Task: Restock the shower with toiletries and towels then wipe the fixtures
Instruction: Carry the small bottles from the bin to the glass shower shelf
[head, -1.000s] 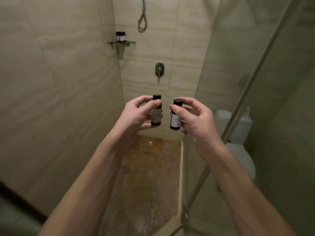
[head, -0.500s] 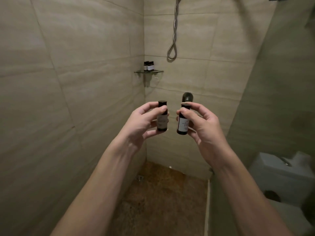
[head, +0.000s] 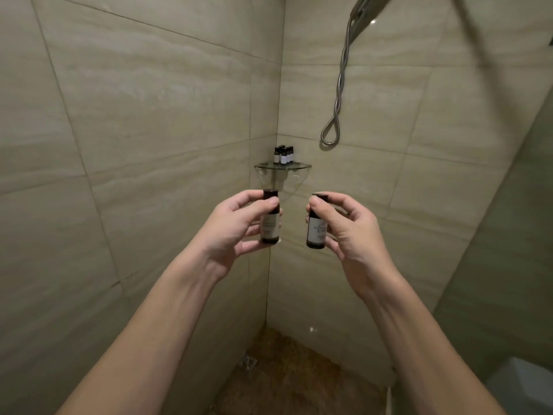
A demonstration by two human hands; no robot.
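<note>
My left hand [head: 236, 226] grips a small dark toiletry bottle [head: 270, 226] with a pale label, held upright. My right hand [head: 350, 232] pinches a second dark bottle [head: 316, 232] of the same kind, also upright. Both bottles hover side by side, apart from each other, in front of the shower corner. Just above and behind them a glass corner shelf [head: 300, 167] carries several small dark bottles [head: 283, 154] standing close together at its back.
Beige tiled walls close in on the left and ahead. A metal shower hose [head: 337, 109] hangs in a loop at the upper right below the shower head [head: 363, 13]. A floor drain [head: 249, 361] sits in the brown floor. A white toilet tank [head: 526, 384] shows at the bottom right.
The view has swung up and to the left, bringing the corner shelf closer and just above the bottles. Both hands still hold their bottles, now a little farther apart.
</note>
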